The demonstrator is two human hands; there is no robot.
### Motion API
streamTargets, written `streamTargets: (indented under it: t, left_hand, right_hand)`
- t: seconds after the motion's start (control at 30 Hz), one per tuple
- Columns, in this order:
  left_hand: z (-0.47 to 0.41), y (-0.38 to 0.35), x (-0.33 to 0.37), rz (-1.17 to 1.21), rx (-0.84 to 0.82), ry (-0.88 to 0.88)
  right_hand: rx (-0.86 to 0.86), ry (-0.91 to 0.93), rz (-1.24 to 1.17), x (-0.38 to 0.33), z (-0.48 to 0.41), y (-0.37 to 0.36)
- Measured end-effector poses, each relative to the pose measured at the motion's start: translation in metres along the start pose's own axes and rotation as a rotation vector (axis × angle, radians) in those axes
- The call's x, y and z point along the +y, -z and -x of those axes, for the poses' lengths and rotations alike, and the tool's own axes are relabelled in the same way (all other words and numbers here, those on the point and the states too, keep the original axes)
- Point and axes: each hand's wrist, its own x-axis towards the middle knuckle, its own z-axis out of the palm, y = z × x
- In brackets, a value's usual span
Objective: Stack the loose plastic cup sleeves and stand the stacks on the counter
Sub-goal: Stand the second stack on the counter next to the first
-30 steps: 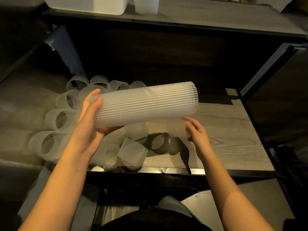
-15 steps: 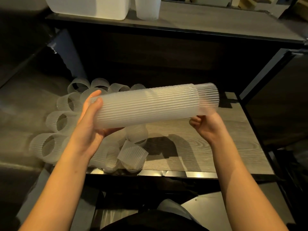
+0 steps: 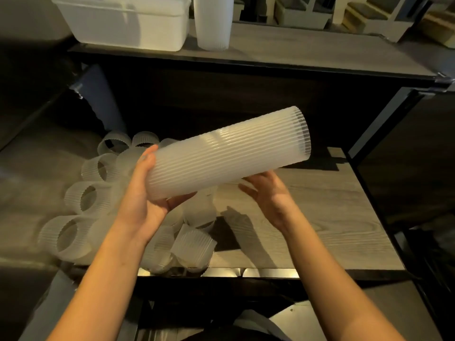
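While the left hand (image 3: pixel 144 195) held the tilted sleeve stack (image 3: pixel 229 153) by its left end, the right hand (image 3: pixel 268 193), its grip wide, lay beneath, probably steadying it.

White bin (image 3: pixel 123 25), standing stack (image 3: pixel 213 23) cut by top edge; loose sleeves (image 3: pixel 86 195) partly behind left hand (image 3: pixel 140 200), held stack (image 3: pixel 226 153).

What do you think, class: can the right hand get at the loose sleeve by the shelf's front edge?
Probably yes. The right hand is open beneath the stack, which the left hand grips, and the sleeve lies uncovered below, nothing between.
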Motion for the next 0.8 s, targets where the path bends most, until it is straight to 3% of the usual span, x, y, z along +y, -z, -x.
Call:
streamTargets:
  t: [0.13,0.33,0.4,0.47,0.57,0.67,0.8]
  left_hand:
    - [-0.007,-0.022,-0.002,0.041,-0.085,-0.031]
    - [-0.028,-0.064,0.004,0.141,-0.212,-0.032]
    - [-0.04,-0.08,0.011,0.071,-0.171,-0.064]
    - [-0.057,-0.097,0.019,-0.098,-0.052,-0.158]
    - [-0.084,-0.121,0.034,-0.397,0.094,-0.454]
    - [-0.104,-0.144,0.046,-0.555,0.034,-0.663]
    - [-0.126,-0.176,0.055,-0.596,-0.055,-0.71]
  right_hand:
    - [-0.198,-0.021,0.184,-0.002,-0.005,-0.027]
    - [-0.16,0.183,0.047,-0.035,-0.029,-0.046]
    - [-0.148,0.221,0.017,-0.054,-0.037,-0.044]
    - [-0.097,0.265,0.023,-0.078,-0.047,-0.039]
    - [-0.02,0.325,0.086,-0.118,-0.065,-0.031]
    - [0.03,0.358,0.2,-0.156,-0.086,-0.026]
    - [0.131,0.338,0.323,-0.191,-0.12,-0.017]
